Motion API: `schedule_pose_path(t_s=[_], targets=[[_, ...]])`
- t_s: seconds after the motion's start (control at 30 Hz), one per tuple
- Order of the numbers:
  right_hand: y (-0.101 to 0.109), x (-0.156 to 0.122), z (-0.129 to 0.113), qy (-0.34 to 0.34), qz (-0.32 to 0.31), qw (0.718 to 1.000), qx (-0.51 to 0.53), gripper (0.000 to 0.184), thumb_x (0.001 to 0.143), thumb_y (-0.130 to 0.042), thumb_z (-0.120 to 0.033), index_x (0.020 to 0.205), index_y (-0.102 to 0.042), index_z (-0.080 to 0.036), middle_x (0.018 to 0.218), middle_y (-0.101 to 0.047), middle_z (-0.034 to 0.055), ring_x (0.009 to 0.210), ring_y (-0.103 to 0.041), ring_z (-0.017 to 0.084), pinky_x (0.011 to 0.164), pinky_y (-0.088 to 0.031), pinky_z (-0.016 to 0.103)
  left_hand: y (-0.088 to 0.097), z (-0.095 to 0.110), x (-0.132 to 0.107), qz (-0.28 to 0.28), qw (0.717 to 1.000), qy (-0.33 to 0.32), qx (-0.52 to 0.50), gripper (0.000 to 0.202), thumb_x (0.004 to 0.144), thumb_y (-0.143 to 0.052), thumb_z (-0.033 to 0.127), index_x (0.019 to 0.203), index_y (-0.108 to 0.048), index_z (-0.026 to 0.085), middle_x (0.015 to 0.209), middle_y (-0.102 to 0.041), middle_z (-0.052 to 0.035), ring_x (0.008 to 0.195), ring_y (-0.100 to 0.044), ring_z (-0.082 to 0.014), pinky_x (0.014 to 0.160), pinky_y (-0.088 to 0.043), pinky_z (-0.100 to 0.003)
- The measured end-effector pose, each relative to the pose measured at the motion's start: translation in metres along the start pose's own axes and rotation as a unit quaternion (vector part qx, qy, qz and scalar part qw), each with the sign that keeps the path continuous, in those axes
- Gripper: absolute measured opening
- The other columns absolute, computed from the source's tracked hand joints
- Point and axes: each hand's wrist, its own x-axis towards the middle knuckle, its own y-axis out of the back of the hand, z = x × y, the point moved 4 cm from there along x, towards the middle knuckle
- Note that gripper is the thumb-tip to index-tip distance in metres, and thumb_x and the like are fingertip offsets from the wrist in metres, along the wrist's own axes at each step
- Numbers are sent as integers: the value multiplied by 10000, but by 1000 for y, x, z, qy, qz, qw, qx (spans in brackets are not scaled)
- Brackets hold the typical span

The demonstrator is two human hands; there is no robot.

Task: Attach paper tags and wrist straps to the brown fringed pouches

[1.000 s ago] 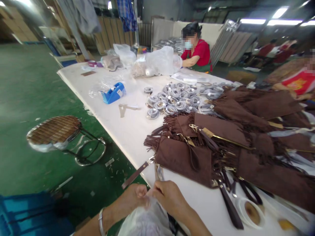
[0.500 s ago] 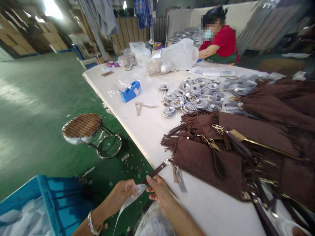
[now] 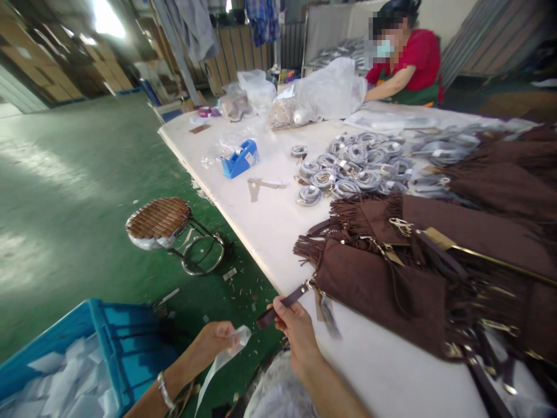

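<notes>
A: How are the hands posed?

B: Both are low, just off the near edge of the white table [image 3: 265, 229]. The right hand [image 3: 298, 334] reaches up, thumb and fingers clamped on the free end of the brown strap [image 3: 291, 299]. The strap overhangs that edge and is clipped to the front fringed bag [image 3: 369, 287]. The left hand [image 3: 213, 342] has its fingers closed on a hanging clear film strip [image 3: 217, 364].

A: And room to move?

B: Green floor lies open on the left. A blue crate [image 3: 98, 325] sits beside the left forearm, and a stool [image 3: 159, 217] stands farther off.

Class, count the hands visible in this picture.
2. The left hand pinches a white strip beside the blue crate; the right hand grips a brown strap at the table edge. The co-worker's hands seem hidden.
</notes>
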Motion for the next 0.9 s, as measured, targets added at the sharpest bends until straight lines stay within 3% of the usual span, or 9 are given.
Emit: schedule_pose_path(t_s=[0.17, 0.33, 0.5, 0.7, 0.9], targets=[[1, -5, 2, 14, -15, 998, -51, 421, 638, -766, -483, 853, -609, -157, 686, -691, 25, 504, -491, 95, 433, -291, 193, -17, 8, 0, -31, 999, -1, -13, 481, 656, -750, 580, 653, -602, 122, 601, -645, -34, 515, -501, -122, 516, -285, -235], [6, -5, 3, 38, 0, 997, -63, 388, 670, -742, -459, 867, -590, -162, 713, -702, 34, 506, -487, 96, 435, -293, 192, -32, 15, 2, -44, 998, -3, -50, 511, 569, -801, 586, 625, -582, 128, 584, -645, -35, 526, -515, -131, 528, -296, -240], [6, -6, 2, 46, 6, 995, -83, 357, 683, -722, -450, 857, -585, -169, 687, -687, 20, 496, -493, 99, 430, -310, 198, -32, 13, 2, -36, 997, -9, -67, 513, 557, -806, 589, 638, -580, 135, 607, -647, -35, 546, -530, -139, 534, -309, -244], [7, -7, 3, 50, 20, 990, -133, 322, 705, -689, -426, 841, -567, -161, 646, -657, 5, 462, -469, 87, 396, -291, 187, -33, 9, 2, -34, 996, 6, -87, 497, 565, -809, 576, 639, -561, 152, 556, -599, -13, 446, -435, -97, 453, -213, -236], [8, -8, 2, 47, 26, 991, -120, 312, 688, -695, -431, 808, -564, -175, 599, -617, -26, 429, -451, 83, 382, -301, 191, -40, 0, 2, -39, 995, 11, -92, 539, 512, -829, 587, 649, -549, 148, 540, -565, 3, 444, -403, -85, 456, -190, -234]])
